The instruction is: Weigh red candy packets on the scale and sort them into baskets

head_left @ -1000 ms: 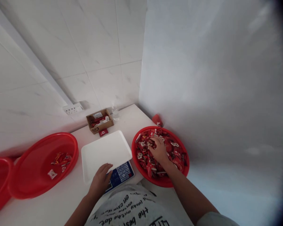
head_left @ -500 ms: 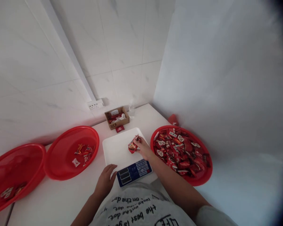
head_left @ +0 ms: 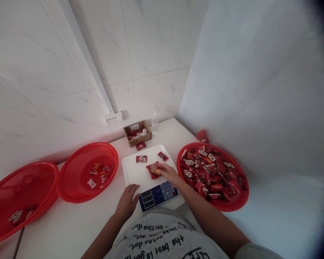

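Observation:
A white digital scale (head_left: 135,176) with a blue keypad panel lies in front of me. On its tray sit two small red wrapped packets, one near the back left (head_left: 141,159) and one near the back right (head_left: 163,155). My right hand (head_left: 169,175) pinches the right edge of a larger red snack packet (head_left: 154,170) at the tray's middle. At the scale's left front edge rests my left hand (head_left: 127,202), holding nothing, thumb apart from the fingers.
A red basket (head_left: 247,187) heaped with red packets stands at the right. Two red baskets at the left, one nearer the scale (head_left: 67,172) and one farther left (head_left: 5,180), hold a few packets. Behind the scale are a small cardboard box (head_left: 133,142) and a red packet (head_left: 140,146).
Two small packets now lie apart on the tray. The larger packet in my right hand has come down to the tray. My left hand stays beside the scale; the view has shifted slightly.

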### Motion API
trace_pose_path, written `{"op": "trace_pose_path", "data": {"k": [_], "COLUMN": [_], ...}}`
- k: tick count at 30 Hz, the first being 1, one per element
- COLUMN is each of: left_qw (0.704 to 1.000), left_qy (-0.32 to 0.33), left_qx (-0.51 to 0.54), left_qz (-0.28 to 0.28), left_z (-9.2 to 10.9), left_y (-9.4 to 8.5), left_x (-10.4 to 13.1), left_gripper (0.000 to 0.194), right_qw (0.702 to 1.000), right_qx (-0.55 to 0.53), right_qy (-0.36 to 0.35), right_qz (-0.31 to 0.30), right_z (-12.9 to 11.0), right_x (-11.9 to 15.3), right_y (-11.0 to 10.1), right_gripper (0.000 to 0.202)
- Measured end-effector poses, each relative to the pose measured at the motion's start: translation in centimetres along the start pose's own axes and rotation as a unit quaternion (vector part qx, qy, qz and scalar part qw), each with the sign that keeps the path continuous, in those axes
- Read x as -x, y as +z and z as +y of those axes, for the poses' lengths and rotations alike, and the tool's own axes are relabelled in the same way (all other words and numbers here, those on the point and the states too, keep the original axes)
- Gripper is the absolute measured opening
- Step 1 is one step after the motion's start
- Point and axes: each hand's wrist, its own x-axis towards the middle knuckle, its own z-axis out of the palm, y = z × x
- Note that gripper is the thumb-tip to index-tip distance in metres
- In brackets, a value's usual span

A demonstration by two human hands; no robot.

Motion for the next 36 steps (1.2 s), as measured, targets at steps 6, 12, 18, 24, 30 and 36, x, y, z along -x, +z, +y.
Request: {"op": "trace_pose_path", "data": {"k": [6, 12, 18, 24, 30, 36], "left_qw": [0.998, 0.984, 0.968, 0.970, 0.975, 0.978], "left_qy": [0.038, 0.101, 0.081, 0.053, 0.040, 0.020], "left_qx": [-0.033, -0.092, -0.148, -0.173, -0.164, -0.153], "left_qz": [-0.047, -0.116, -0.188, -0.161, -0.142, -0.141], "left_z": [1.7, 4.5, 5.0, 4.2, 3.2, 3.2], "left_y": [0.1, 0.8, 2.0, 2.3, 2.5, 2.0], "left_x": [-1.6, -4.7, -7.3, -6.3, -4.7, -3.9], "left_gripper": [0.045, 0.067, 0.067, 0.063, 0.064, 0.065], "right_qw": [0.991, 0.929, 0.858, 0.880, 0.908, 0.940], "right_qx": [0.108, 0.325, 0.511, 0.472, 0.395, 0.302], "right_qy": [-0.054, -0.085, 0.011, 0.023, 0.002, -0.054], "right_qz": [0.056, 0.153, 0.051, 0.060, 0.138, 0.146], "right_z": [-0.8, 0.2, 2.2, 1.4, 0.7, -2.0], "right_x": [0.6, 1.9, 4.3, 3.8, 3.0, 0.8], "right_y": [-2.8, -9.4, -11.4, -11.3, -11.8, -9.0], "right_gripper": [0.034, 0.044, 0.041, 0.025, 0.023, 0.035]}}
